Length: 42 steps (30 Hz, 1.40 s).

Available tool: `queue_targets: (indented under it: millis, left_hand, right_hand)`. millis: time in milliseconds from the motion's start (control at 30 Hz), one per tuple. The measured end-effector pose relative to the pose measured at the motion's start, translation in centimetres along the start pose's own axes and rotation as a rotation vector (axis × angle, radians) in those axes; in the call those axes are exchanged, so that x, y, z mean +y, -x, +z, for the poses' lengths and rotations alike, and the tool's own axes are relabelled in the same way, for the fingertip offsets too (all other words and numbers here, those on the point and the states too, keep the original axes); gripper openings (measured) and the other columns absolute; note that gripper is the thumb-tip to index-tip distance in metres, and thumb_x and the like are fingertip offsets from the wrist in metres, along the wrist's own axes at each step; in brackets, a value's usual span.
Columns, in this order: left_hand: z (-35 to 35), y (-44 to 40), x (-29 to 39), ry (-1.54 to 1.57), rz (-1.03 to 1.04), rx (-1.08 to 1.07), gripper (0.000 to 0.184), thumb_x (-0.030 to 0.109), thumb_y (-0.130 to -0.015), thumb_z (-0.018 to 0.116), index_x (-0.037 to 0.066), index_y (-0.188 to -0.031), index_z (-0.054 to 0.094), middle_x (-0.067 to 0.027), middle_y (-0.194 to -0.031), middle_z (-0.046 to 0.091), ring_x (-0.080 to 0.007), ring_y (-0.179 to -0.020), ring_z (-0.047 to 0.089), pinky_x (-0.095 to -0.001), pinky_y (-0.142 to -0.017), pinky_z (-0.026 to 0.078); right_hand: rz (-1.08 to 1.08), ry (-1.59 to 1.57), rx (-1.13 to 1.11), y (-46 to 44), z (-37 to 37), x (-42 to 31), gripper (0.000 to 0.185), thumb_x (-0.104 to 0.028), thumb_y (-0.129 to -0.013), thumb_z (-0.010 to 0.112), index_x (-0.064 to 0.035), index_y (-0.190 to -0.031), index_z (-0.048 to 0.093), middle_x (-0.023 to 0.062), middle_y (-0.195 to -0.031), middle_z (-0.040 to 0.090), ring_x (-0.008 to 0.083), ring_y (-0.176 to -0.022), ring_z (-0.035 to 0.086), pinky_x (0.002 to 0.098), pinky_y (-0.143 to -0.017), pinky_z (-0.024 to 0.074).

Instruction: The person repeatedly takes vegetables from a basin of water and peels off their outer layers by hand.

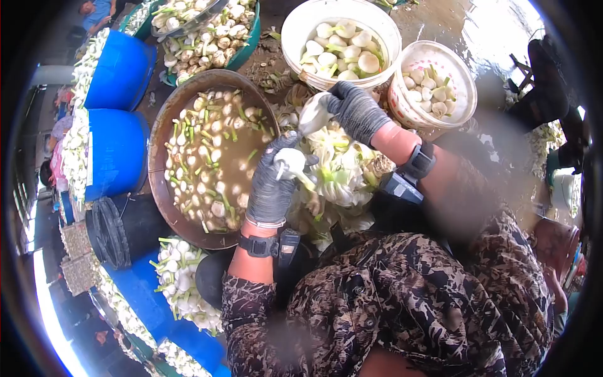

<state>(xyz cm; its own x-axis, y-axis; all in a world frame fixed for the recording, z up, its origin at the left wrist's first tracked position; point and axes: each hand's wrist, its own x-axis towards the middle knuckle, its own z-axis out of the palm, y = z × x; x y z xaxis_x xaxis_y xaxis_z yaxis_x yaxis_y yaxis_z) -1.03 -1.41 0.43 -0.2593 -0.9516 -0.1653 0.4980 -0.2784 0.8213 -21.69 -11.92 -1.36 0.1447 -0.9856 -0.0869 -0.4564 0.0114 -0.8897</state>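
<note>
Grey gloves cover both hands. My left hand (273, 182) is closed around a white garlic bulb (290, 162) whose green stem points down to the right. My right hand (358, 112) grips a whitish piece (315, 114), perhaps peeled skin, just above the bulb. Below the hands lies a heap of pale peelings (342, 179). To the left, a wide brown basin (157, 182) holds murky water with many floating bulbs. Beyond my right hand, a white bucket (292, 31) contains larger cleaned bulbs.
A smaller white bucket (465, 94) with bulbs stands at the right. Blue tubs (116, 154) piled with garlic line the left, near a black bucket (113, 229). A green basin (252, 38) full of bulbs is at the top. A person (97, 14) appears at the upper left.
</note>
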Motion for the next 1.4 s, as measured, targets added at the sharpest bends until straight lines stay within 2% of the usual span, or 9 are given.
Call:
queue_targets:
  millis: [233, 500, 667, 800, 900, 1067, 1100, 1233, 1400]
  left_hand:
    - [-1.2, -3.8, 0.8, 0.542, -0.120, 0.143, 0.040, 0.030, -0.097, 0.050, 0.004, -0.128, 0.051, -0.0190, -0.118, 0.059, -0.0322, -0.092, 0.064, -0.0418, -0.078, 0.056]
    - [0.2, -5.4, -1.6, -0.253, 0.210, 0.317, 0.037, 0.026, -0.099, 0.052, 0.007, -0.130, 0.049, -0.0108, -0.116, 0.057, -0.0242, -0.095, 0.062, -0.0426, -0.084, 0.055]
    - [-0.6, -6.9, -3.4, -0.679, 0.256, 0.286, 0.044, 0.023, -0.096, 0.056, 0.007, -0.135, 0.040, -0.0140, -0.124, 0.049, -0.0260, -0.109, 0.055, -0.0394, -0.091, 0.051]
    - [5.1, -10.7, -4.8, -0.803, 0.256, -0.035, 0.072, 0.019, -0.088, 0.068, 0.007, -0.145, 0.025, -0.0230, -0.135, 0.037, -0.0353, -0.118, 0.049, -0.0405, -0.092, 0.051]
    - [7.0, -12.0, -6.6, -0.347, 0.108, -0.182, 0.062, 0.018, -0.095, 0.060, 0.003, -0.146, 0.028, -0.0167, -0.135, 0.046, -0.0241, -0.111, 0.055, -0.0338, -0.092, 0.051]
    - [-6.3, -9.8, -3.9, -1.202, 0.557, 0.284, 0.026, 0.022, -0.099, 0.051, 0.005, -0.116, 0.062, -0.0121, -0.111, 0.066, -0.0202, -0.101, 0.063, -0.0333, -0.088, 0.050]
    - [-9.9, -9.3, -3.7, -0.823, 0.186, 0.511, 0.029, 0.024, -0.097, 0.054, 0.005, -0.118, 0.061, -0.0138, -0.111, 0.066, -0.0229, -0.103, 0.062, -0.0353, -0.090, 0.048]
    - [-24.8, -7.0, -4.7, -1.160, -0.135, 0.819, 0.039, 0.031, -0.092, 0.056, 0.006, -0.122, 0.060, -0.0184, -0.117, 0.064, -0.0301, -0.107, 0.062, -0.0398, -0.092, 0.047]
    - [-30.5, -6.9, -9.6, -1.897, -0.531, 0.298, 0.038, 0.027, -0.093, 0.054, 0.007, -0.125, 0.060, -0.0194, -0.124, 0.061, -0.0333, -0.114, 0.060, -0.0413, -0.097, 0.047]
  right_hand:
    - [-0.110, 0.793, -0.684, 3.3, 0.2, -1.3, 0.043, -0.033, -0.085, 0.063, -0.0094, -0.120, 0.061, 0.0169, -0.109, 0.065, 0.0385, -0.101, 0.063, 0.0473, -0.088, 0.0497]
    - [-0.305, -0.292, -0.208, 2.7, -0.5, -3.4, 0.032, -0.024, -0.084, 0.072, -0.0021, -0.105, 0.062, 0.0167, -0.093, 0.068, 0.0376, -0.087, 0.066, 0.0400, -0.078, 0.0527]
    - [-0.716, -0.191, 0.132, 5.1, -3.3, -8.2, 0.013, -0.009, -0.085, 0.068, -0.0055, -0.096, 0.064, 0.0123, -0.079, 0.062, 0.0312, -0.070, 0.062, 0.0350, -0.066, 0.0516]
    - [-0.997, -0.180, -0.214, 7.5, -4.2, -9.2, 0.015, -0.010, -0.083, 0.068, -0.0085, -0.097, 0.065, 0.0092, -0.083, 0.063, 0.0314, -0.075, 0.062, 0.0386, -0.067, 0.0485]
    - [-1.116, -0.101, -0.281, 7.6, -4.4, -8.9, 0.010, -0.016, -0.084, 0.069, -0.0077, -0.089, 0.066, 0.0070, -0.074, 0.064, 0.0299, -0.069, 0.063, 0.0369, -0.060, 0.0472]
    - [-0.527, 0.109, -0.292, 6.1, -2.7, -6.8, 0.021, -0.016, -0.085, 0.066, -0.0033, -0.101, 0.061, 0.0158, -0.084, 0.063, 0.0358, -0.077, 0.063, 0.0420, -0.070, 0.0509]
    - [-0.508, 0.258, -0.352, 5.7, -1.9, -5.5, 0.025, -0.020, -0.085, 0.065, -0.0020, -0.103, 0.062, 0.0175, -0.084, 0.064, 0.0372, -0.078, 0.064, 0.0441, -0.072, 0.0514]
    - [-0.593, 0.703, -0.529, 5.1, 1.7, -1.7, 0.030, -0.026, -0.085, 0.063, -0.0006, -0.100, 0.065, 0.0199, -0.088, 0.065, 0.0389, -0.082, 0.065, 0.0466, -0.077, 0.0514]
    - [-0.459, 0.737, -0.842, 3.9, 4.9, -1.7, 0.023, -0.024, -0.080, 0.062, -0.0023, -0.083, 0.069, 0.0207, -0.090, 0.067, 0.0373, -0.083, 0.067, 0.0456, -0.075, 0.0530]
